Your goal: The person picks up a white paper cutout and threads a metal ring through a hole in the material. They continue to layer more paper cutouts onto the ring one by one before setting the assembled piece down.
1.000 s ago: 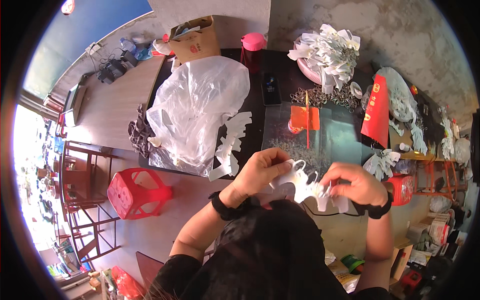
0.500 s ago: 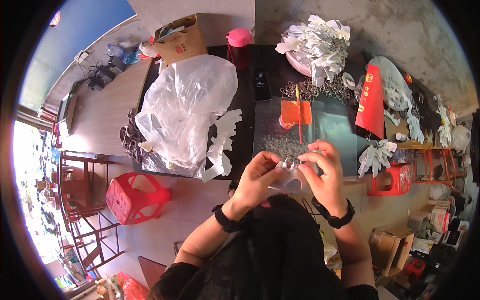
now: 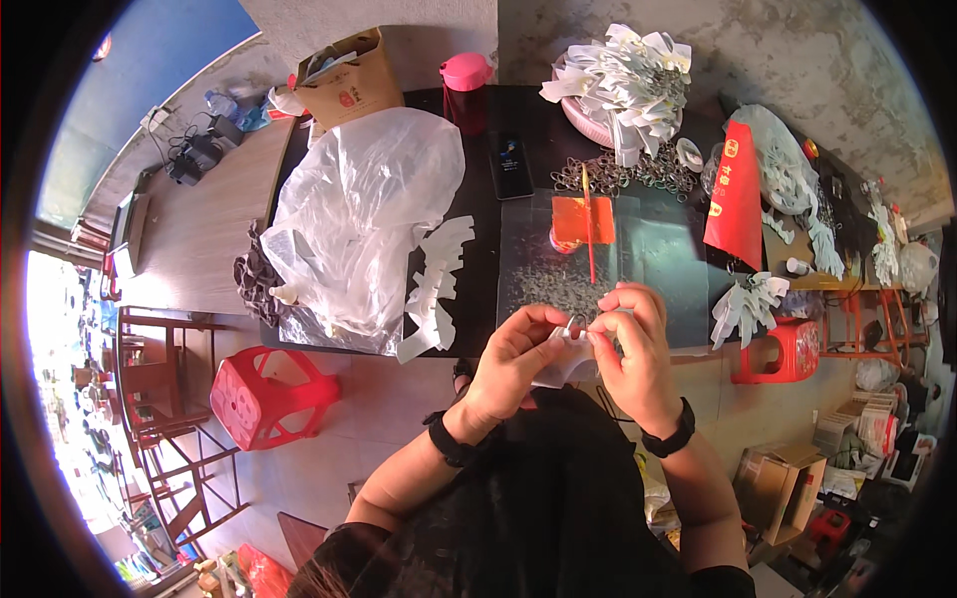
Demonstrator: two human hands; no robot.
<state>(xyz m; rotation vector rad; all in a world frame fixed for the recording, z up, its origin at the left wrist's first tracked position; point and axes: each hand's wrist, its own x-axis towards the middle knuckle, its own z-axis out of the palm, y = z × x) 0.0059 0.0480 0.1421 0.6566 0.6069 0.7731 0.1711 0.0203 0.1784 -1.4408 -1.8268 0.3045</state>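
Both hands meet at the table's front edge over a thin white piece with toothed edges (image 3: 560, 372). My left hand (image 3: 510, 364) pinches it between thumb and index finger. My right hand (image 3: 638, 349) has its thumb and fingertips closed at the piece's upper right side. A small shiny metal bit (image 3: 569, 324) shows between the fingertips; its exact form is too small to tell. Just beyond, many small pieces (image 3: 563, 292) lie scattered on a clear mat (image 3: 670, 269). An orange-red square (image 3: 568, 214) rests there with a slender red-and-yellow stick (image 3: 589, 234) across it.
Metal rings (image 3: 638, 174) lie heaped beside a pink basket (image 3: 581, 125) full of white strips. A phone (image 3: 511, 164) and pink-lidded bottle (image 3: 466, 85) stand behind. Left are a large plastic bag (image 3: 364, 219) and white toothed strips (image 3: 439, 284). Red stools (image 3: 269, 394) flank the table.
My right hand's fingertips have moved left, closer to my left hand, and its fingers have drawn together on the white piece. The whole view has shifted slightly.
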